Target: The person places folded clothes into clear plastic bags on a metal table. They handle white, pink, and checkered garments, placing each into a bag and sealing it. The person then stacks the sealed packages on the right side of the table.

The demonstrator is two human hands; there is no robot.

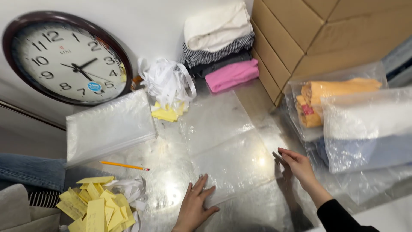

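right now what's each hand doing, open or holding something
Left hand: open, flat on the clear plastic bag.
Right hand: open, fingers at the bag's right edge, gripping nothing.

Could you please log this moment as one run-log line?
left hand: flat on clear plastic bag | right hand: at bag's right edge | yellow pencil: left, apart

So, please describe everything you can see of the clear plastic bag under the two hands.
The clear plastic bag is thin, glossy, transparent film, lying flat on the shiny table and reflecting lamp light. It looks empty and slightly wrinkled. The left hand presses palm-down on its near edge, fingers spread. The right hand touches its right edge. Its far end reaches toward the folded pink cloth.
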